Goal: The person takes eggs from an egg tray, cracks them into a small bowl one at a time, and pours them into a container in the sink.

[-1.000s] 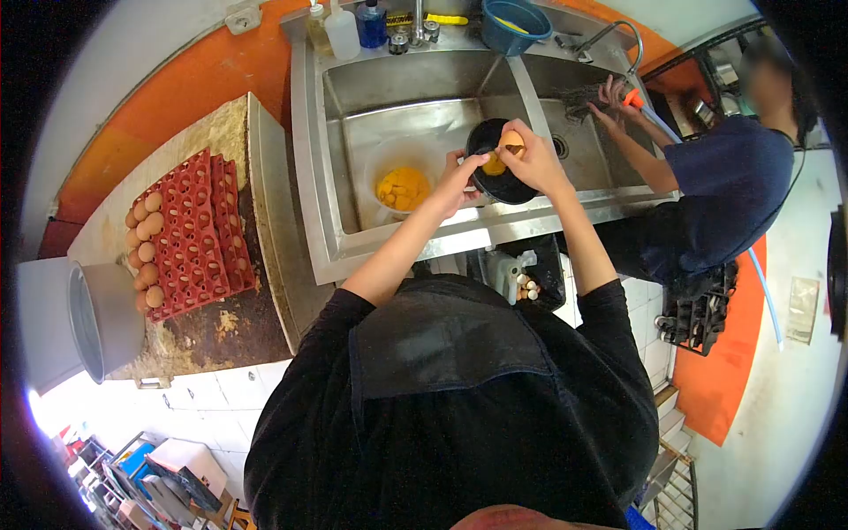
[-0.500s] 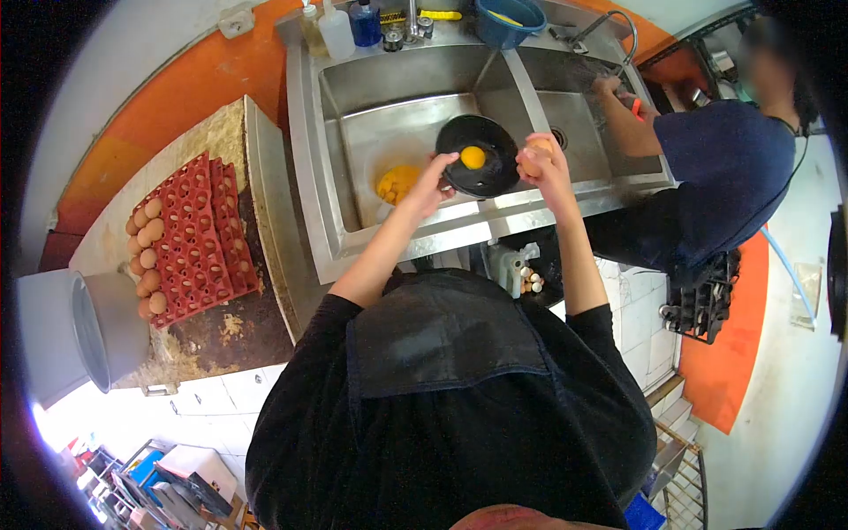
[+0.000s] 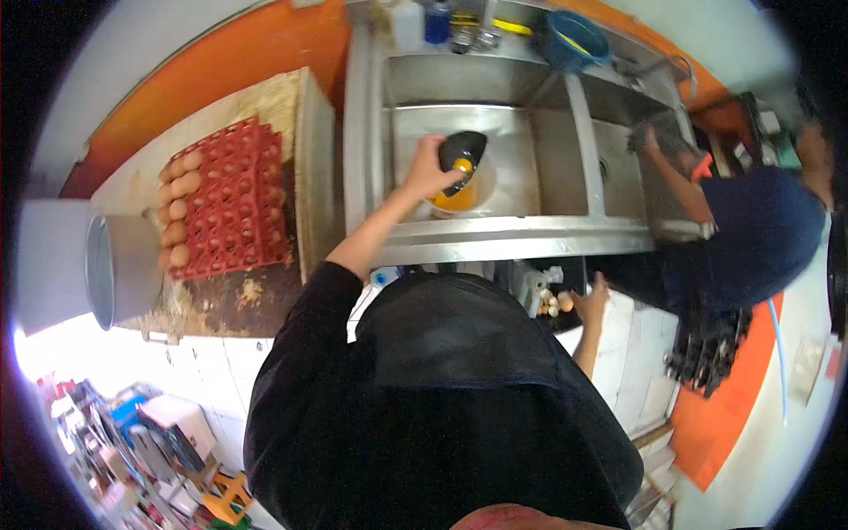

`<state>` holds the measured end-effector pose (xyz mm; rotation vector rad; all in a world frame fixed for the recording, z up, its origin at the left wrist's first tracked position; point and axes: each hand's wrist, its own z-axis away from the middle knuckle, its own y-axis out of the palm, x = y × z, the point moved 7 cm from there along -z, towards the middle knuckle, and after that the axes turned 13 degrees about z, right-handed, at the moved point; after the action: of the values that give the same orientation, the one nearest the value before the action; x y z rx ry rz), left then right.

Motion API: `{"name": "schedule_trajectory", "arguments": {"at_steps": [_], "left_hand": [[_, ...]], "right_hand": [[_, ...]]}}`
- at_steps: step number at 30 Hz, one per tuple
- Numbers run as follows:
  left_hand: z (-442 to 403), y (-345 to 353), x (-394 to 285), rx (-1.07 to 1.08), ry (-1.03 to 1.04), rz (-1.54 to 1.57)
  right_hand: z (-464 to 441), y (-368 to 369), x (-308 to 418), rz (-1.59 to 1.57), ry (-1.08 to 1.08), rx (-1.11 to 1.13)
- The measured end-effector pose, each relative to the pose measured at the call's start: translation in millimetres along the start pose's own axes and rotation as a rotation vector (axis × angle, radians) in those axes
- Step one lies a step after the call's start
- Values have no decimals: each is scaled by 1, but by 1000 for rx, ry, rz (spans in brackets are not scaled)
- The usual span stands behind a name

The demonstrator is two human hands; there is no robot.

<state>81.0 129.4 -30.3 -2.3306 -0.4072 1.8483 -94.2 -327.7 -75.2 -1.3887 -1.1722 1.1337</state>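
My left hand (image 3: pixel 431 172) grips the rim of a small black bowl (image 3: pixel 465 146), tipped steeply in the left sink basin. An egg yolk (image 3: pixel 463 165) lies at its lower edge. Right beneath is a pale round container (image 3: pixel 484 196) holding yellow-orange egg (image 3: pixel 453 201). Down below the sink's front edge, my right hand (image 3: pixel 593 305) is beside a dark bin with eggshells (image 3: pixel 549 306). Its fingers look spread, and a brown eggshell (image 3: pixel 565 302) is just off the fingertips; blur hides whether they touch.
Red egg trays (image 3: pixel 231 199) with several brown eggs (image 3: pixel 179 209) rest on the worn counter at left, near a large metal pot (image 3: pixel 124 269). A blue basin (image 3: pixel 574 42) and bottles stand behind the sink. At right, a co-worker in a dark shirt (image 3: pixel 761 216) works at the other basin.
The black bowl has gone from level to tilted over the container, its yolk sliding to the edge. My right hand has dropped from beside the bowl with the egg to the shell bin.
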Motion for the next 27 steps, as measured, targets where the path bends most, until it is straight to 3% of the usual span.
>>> {"name": "schedule_trajectory", "arguments": {"at_steps": [1, 3, 5, 8, 10, 11, 12, 13, 15, 17, 18, 20, 23, 27], "left_hand": [[-1, 2, -8, 134, -41, -48], [0, 4, -26, 184, 159, -176], [5, 6, -26, 148, 329, -276], [20, -5, 3, 43, -42, -229], [28, -8, 26, -73, -125, -113], [32, -12, 58, -287, -161, 172], [41, -17, 78, -494, -191, 463], [65, -32, 66, -600, -323, 422], [68, -53, 33, -502, 1, 365], [94, -50, 39, -506, -130, 505], [97, -10, 109, -395, -302, 918], [107, -34, 78, -431, -219, 754], [123, -53, 59, -460, -200, 773], [125, -72, 41, -509, -200, 811]], "right_hand": [[-17, -20, 5, -35, -6, -90], [-64, -39, 19, -280, 180, 135], [-114, -108, 105, -549, 71, 149], [-152, -181, 267, -813, -374, -8], [-141, -224, 391, -802, -673, 143], [-134, -216, 450, -970, -800, 242], [-108, -256, 510, -926, -1059, 239], [-92, -256, 568, -998, -1215, 280], [-65, -246, 677, -1058, -1323, 385], [-42, -251, 754, -759, -1372, -4], [-33, -250, 778, -767, -1391, -4], [-21, -248, 807, -607, -1223, -186], [-14, -248, 818, -452, -1140, -109], [-20, -254, 811, -635, -1183, -132]]}}
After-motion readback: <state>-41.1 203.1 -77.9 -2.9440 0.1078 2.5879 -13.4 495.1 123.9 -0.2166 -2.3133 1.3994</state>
